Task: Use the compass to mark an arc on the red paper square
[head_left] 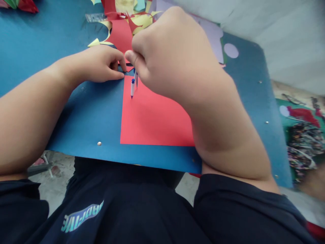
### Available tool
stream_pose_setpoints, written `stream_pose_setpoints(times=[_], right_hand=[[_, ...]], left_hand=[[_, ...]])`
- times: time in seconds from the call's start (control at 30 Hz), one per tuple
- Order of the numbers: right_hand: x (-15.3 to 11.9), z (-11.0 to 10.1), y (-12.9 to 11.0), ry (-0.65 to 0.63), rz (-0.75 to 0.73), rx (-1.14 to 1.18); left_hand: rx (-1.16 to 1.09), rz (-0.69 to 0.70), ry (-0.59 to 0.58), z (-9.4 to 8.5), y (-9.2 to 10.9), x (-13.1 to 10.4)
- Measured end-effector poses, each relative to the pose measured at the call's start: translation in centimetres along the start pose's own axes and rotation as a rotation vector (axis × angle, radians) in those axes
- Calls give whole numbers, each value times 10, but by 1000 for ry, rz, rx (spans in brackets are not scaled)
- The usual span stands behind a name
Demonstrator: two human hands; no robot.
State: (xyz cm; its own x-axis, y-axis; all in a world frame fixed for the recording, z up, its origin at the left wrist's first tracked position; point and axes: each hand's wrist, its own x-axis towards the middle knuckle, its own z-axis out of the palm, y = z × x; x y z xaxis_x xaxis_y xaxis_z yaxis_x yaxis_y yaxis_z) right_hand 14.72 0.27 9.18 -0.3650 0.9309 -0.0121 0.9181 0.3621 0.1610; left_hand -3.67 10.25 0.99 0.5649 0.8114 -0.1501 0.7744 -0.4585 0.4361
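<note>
A red paper sheet (157, 122) lies on the blue table (96, 112) near its front edge. Above the sheet's upper left part, my right hand (162, 51) is closed on the top of a compass (132, 88), which carries a white and blue pen beside a metal point. The hand hides the compass's upper end. My left hand (105, 64) rests at the sheet's upper left corner, thumb and forefinger curled near each other with the fingertips at the paper's edge. Whether it pinches anything is not clear.
Beyond the hands lie red scraps (122, 35), yellow cut paper (143, 21), a clear ruler (95, 17) and purple paper (212, 37). A pale purple disc (231, 50) sits to the right. Patterned fabric (307, 139) lies at the far right.
</note>
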Motion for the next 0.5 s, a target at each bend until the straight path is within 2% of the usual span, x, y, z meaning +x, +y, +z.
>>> stream_pose_setpoints(times=[0.23, 0.5], right_hand=[[4, 5, 13, 42, 50, 32], [-14, -8, 6, -88, -11, -78]], left_hand=[[60, 10, 32, 1, 3, -1], [82, 36, 20, 1, 3, -2]])
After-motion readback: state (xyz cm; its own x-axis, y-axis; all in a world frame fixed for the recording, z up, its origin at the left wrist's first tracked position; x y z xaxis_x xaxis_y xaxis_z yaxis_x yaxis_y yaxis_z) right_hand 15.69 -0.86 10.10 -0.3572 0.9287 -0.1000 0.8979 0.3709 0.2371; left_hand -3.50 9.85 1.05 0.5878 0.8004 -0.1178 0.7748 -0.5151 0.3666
